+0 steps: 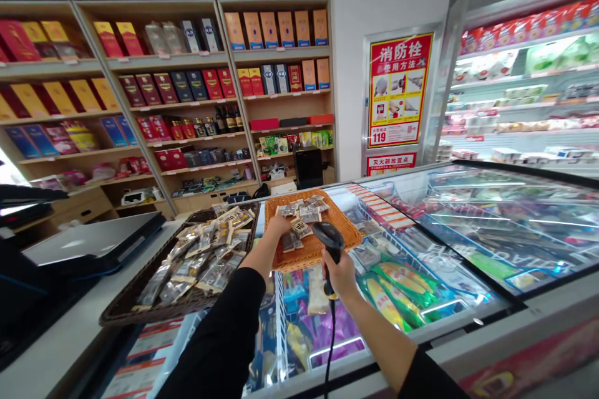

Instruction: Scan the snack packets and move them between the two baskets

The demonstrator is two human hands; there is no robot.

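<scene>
My right hand (pixel 342 273) is wrapped round the handle of a black barcode scanner (pixel 329 237), held over the near right part of an orange wicker basket (pixel 311 257). A cable hangs down from the scanner's handle. My left hand (pixel 277 225) reaches into the same basket from the left, at the small snack packets (pixel 309 212) lying inside. Its fingertips are turned away from me, so whether they grip a packet is hidden. Left of it, a dark brown wicker tray (pixel 126 296) holds a heap of similar clear-and-beige packets (pixel 201 255).
Basket and tray rest on a glass-topped chest freezer (pixel 449 299) with bagged frozen food inside. A flat black-edged device (pixel 98 243) stands on the counter at left. Shelves (pixel 187 56) of boxed goods line the back wall; a lit cooler (pixel 524 87) is at right.
</scene>
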